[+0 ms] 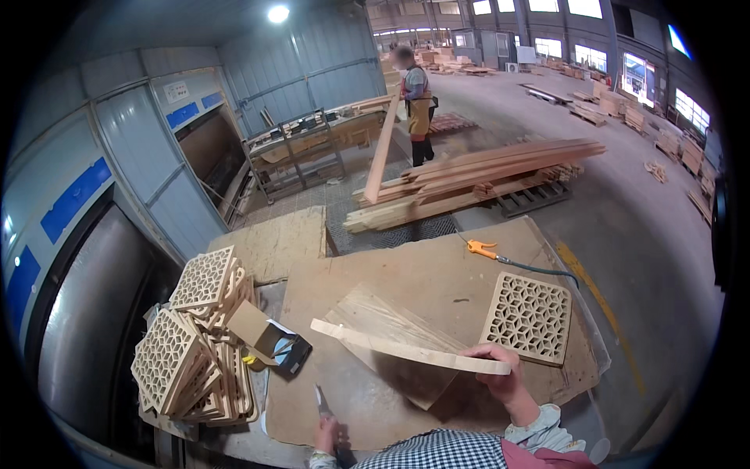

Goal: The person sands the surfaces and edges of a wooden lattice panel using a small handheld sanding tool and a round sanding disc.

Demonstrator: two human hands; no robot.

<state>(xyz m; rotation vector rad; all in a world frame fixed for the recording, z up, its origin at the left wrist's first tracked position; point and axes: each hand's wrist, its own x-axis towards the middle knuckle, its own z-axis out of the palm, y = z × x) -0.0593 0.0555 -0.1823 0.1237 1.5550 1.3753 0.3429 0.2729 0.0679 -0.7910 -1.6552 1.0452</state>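
My right hand (498,374) grips one end of a pale wooden panel (406,350), raised edge-on above the worktable (328,285). Its face is blurred, so I cannot tell its pattern. Low in the view, my left hand (326,432) is closed round a slim knife-like tool (319,397) whose tip points away from me. To the right of the panel, a wooden lattice panel (530,318) lies flat. Left of my hands stand stacks of similar lattice panels (166,359), and beside them an open cardboard box (262,332) with a dark and blue insert.
An orange air blow gun (481,248) with a green hose (547,271) lies at the table's far right. Beyond are stacked long planks (476,176) and a person (416,102) holding a long board (383,148). Blue-grey booths (148,148) line the left.
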